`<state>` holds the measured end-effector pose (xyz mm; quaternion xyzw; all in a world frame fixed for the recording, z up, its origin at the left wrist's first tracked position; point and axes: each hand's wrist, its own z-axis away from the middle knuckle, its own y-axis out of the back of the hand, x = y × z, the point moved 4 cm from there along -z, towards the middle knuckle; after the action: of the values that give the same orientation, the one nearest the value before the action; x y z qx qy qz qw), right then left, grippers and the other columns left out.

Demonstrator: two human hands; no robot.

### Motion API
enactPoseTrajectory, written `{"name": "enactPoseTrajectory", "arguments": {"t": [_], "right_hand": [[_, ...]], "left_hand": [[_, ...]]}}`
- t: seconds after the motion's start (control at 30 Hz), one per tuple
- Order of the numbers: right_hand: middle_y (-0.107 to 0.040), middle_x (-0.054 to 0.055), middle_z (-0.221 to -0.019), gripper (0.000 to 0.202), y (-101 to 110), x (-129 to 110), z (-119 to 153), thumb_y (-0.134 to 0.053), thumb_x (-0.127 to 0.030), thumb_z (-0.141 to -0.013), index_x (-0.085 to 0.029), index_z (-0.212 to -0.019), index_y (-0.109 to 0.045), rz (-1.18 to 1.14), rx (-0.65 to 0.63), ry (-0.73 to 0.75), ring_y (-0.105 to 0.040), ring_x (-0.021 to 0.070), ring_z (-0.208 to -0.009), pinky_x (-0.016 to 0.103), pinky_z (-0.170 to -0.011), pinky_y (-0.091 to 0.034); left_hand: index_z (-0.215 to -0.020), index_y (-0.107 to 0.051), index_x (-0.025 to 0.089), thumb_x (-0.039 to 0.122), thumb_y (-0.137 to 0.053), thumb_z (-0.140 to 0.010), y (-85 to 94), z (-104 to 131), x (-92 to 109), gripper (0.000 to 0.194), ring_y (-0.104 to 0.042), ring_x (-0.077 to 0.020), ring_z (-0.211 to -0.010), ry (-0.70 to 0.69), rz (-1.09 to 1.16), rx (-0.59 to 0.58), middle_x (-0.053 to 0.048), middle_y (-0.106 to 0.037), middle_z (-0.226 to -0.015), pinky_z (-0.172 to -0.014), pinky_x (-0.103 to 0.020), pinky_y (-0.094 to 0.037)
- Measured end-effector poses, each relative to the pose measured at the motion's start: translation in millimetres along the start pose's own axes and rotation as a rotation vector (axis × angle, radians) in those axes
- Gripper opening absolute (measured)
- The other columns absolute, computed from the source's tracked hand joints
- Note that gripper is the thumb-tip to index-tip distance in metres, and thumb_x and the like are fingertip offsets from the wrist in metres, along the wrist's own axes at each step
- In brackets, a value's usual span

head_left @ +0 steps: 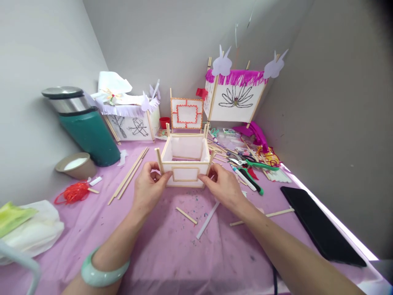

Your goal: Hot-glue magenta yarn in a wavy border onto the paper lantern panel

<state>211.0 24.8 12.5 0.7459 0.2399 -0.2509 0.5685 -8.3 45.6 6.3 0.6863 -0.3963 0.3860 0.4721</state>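
A small box-shaped lantern frame (185,174) of wooden sticks and white paper stands at the middle of the table, its top uncovered. Thin sticks form a rectangle on its front panel. My left hand (150,182) grips its front left corner, thumb on the front face. At the front right corner, my right hand (222,184) holds it the same way, thumb by the stick rectangle. In front of the box lie a short wooden stick (186,216) and a white glue stick (208,220). Some fingers are hidden behind the box's sides.
Green-handled pliers (250,164), markers (244,178) and loose sticks lie to the right, beside a black tablet-like slab (319,225). Leftward are a green bottle (89,131), a bowl (73,164), red string (73,192) and long sticks (129,176). Decorated paper lanterns (236,98) stand behind.
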Motion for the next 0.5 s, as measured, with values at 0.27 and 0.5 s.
{"name": "enactPoseTrajectory", "arguments": {"t": [0.27, 0.5], "right_hand": [[-0.066, 0.001, -0.077, 0.024, 1.1, 3.0, 3.8, -0.065, -0.043, -0.077, -0.021, -0.078, -0.054, -0.006, 0.003, 0.001, -0.059, 0.018, -0.069, 0.028, -0.061, -0.038], [-0.064, 0.0, -0.071, 0.023, -1.1, -0.8, 1.4, -0.06, -0.043, -0.08, -0.021, -0.076, -0.055, 0.025, 0.031, 0.017, -0.058, 0.0176, -0.065, 0.028, -0.059, -0.036]], "left_hand": [[-0.088, -0.05, 0.023, 0.036, -0.073, -0.069, 1.9, 3.3, 0.2, 0.033, -0.057, -0.0138, -0.053, 0.013, -0.011, -0.007, 0.005, -0.06, -0.065, -0.052, -0.025, -0.041], [-0.088, -0.05, 0.023, 0.039, -0.072, -0.069, 1.1, 2.3, 0.8, 0.033, -0.057, -0.0143, -0.055, 0.021, -0.002, -0.006, 0.004, -0.061, -0.068, -0.051, -0.026, -0.041]]}}
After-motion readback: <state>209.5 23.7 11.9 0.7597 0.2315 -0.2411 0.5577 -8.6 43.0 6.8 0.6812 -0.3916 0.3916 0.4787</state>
